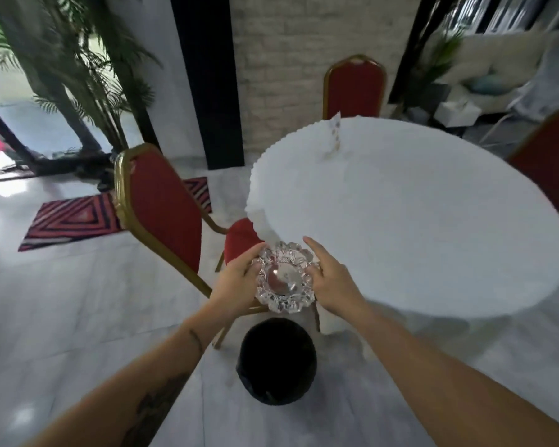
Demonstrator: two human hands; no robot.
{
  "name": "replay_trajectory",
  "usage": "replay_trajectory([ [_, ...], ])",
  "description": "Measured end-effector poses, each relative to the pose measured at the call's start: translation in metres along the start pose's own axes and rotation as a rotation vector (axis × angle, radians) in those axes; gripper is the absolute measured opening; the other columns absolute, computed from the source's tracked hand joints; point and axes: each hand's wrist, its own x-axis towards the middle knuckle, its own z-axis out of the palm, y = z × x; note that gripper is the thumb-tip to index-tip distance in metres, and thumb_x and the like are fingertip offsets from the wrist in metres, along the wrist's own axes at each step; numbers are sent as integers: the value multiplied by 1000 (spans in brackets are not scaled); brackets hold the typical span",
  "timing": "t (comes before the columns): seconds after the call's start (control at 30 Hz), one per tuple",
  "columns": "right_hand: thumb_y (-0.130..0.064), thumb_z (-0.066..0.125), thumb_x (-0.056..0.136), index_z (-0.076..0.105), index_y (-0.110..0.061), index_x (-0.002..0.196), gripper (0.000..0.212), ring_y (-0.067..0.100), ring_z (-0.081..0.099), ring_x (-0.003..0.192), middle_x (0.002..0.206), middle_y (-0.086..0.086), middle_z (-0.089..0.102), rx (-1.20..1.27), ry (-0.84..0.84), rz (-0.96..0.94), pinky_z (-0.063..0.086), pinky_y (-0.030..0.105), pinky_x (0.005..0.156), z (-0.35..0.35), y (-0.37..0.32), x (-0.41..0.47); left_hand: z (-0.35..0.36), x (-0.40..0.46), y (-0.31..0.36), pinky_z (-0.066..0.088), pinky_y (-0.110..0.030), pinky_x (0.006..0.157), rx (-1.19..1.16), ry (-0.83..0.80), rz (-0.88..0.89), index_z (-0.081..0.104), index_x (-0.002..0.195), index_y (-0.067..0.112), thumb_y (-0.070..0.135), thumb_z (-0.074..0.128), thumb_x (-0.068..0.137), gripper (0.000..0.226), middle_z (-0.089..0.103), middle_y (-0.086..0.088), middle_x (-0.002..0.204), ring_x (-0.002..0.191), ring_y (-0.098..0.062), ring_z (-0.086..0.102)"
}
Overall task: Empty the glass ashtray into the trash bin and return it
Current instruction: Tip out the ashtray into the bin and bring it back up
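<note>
The glass ashtray (284,277) is held in the air between both hands, beside the near left edge of the round worktop (433,227) and above the floor, apart from any surface. It is gripped on its left rim by the left hand (238,280), whose fingers (255,253) are curled around the scalloped edge. On the right side it is touched by the right hand (331,282), whose fingers are only loosely bent, the index finger being stretched forward past the rim; whether a firm hold is kept on that side cannot be told. The ashtray is seen with its bowl facing the camera. A black trash bin (277,361) is seen on the pale floor just below the ashtray in the picture, nearer the person. A red chair with a gold frame (157,204) is placed at the left of the worktop, which is covered by a white cloth. The scene is blurred.
</note>
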Motion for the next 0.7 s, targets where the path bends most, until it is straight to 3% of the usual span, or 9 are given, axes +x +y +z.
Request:
replay_trajectory([
  [0.07, -16, 50, 100, 41, -40, 147, 54, 14, 53, 60, 89, 11, 66, -8, 54, 15, 47, 22, 60, -13, -2, 5, 4, 9, 13, 41, -4, 47, -12, -10, 18, 49, 139, 35, 19, 43, 102, 41, 66, 10, 124, 61, 4, 44],
  [0.17, -17, 52, 100, 45, -36, 143, 47, 16, 55, 60, 87, 7, 66, 31, 108, 79, 53, 31, 60, -33, -1, 13, 18, 24, 30, 34, -14, 35, -30, -4, -8, 48, 141, 34, 19, 42, 103, 41, 63, -7, 134, 39, 0, 39],
  [0.27, -13, 54, 98, 48, -32, 140, 46, 19, 60, 67, 89, -1, 61, 56, 152, 135, 59, 37, 68, -53, 7, 25, 41, 41, 45, 35, -15, 37, -14, -2, -12, 46, 141, 34, 21, 39, 102, 42, 70, -2, 116, 34, 0, 41],
  [0.33, -10, 54, 97, 54, -28, 137, 44, 17, 60, 67, 86, -6, 58, 57, 172, 163, 57, 31, 66, -67, 19, 38, 58, 53, 57, 36, -14, 37, -1, -6, -20, 47, 142, 33, 21, 39, 102, 42, 70, 0, 98, 35, 0, 43],
  [0.43, -8, 53, 96, 58, -27, 136, 45, 11, 59, 63, 91, 0, 62, 50, 173, 199, 50, 15, 54, -93, 40, 62, 87, 78, 72, 41, -13, 42, 0, -86, -66, 42, 146, 28, 13, 38, 100, 48, 70, -8, 108, 46, -2, 48],
  [0.53, -9, 52, 94, 59, -29, 135, 47, 12, 61, 70, 108, 7, 67, 13, 161, 227, 50, 17, 62, -118, 66, 92, 120, 105, 84, 60, -31, 75, -25, -161, -127, 43, 141, 38, 6, 40, 86, 64, 65, -9, 128, 76, -10, 66],
  [0.57, -8, 51, 93, 60, -29, 135, 48, 13, 60, 72, 113, 9, 68, -2, 156, 237, 49, 16, 64, -126, 76, 102, 132, 115, 86, 60, -39, 84, -16, -172, -130, 50, 131, 47, 9, 42, 82, 62, 68, 0, 122, 88, -14, 68],
  [0.63, -9, 49, 91, 60, -29, 135, 50, 17, 58, 78, 121, 11, 68, -15, 143, 259, 52, 23, 73, -142, 93, 122, 156, 133, 93, 58, -42, 88, 0, -188, -140, 58, 102, 57, 14, 45, 79, 50, 72, 11, 103, 94, -17, 69],
  [0.7, -10, 49, 90, 59, -29, 136, 51, 19, 57, 82, 122, 13, 69, -34, 124, 278, 53, 32, 82, -156, 110, 140, 179, 152, 99, 60, -37, 82, 11, -197, -150, 59, 101, 52, 13, 46, 80, 46, 72, 11, 99, 93, -17, 69],
])
